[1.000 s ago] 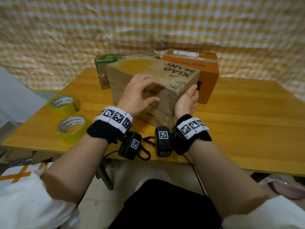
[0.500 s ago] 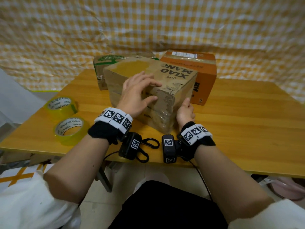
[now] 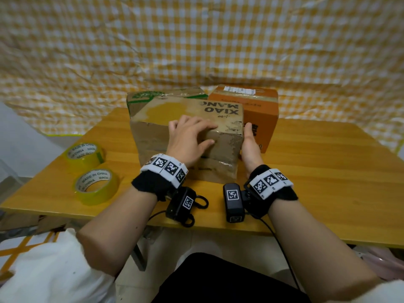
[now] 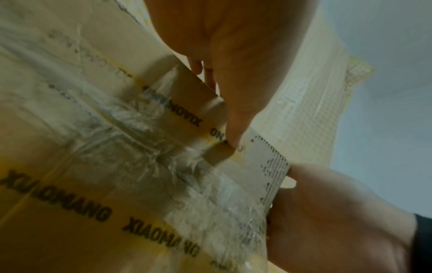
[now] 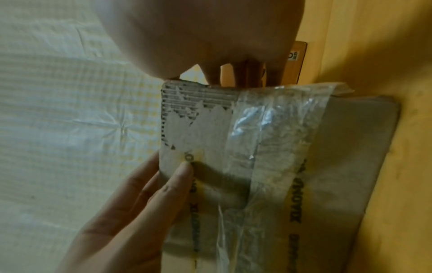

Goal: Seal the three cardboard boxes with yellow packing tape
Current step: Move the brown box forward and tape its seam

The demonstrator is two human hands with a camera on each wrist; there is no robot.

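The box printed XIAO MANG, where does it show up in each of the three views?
Head: XIAO MANG box at centre, between both hands.
Left wrist: fills the left and middle.
Right wrist: centre to lower right.
Shared landmark: torn corner.

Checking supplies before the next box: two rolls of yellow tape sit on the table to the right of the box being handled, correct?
Not quite. The two tape rolls sit to the left of the Xiao Mang box, on the table, as the head view shows.
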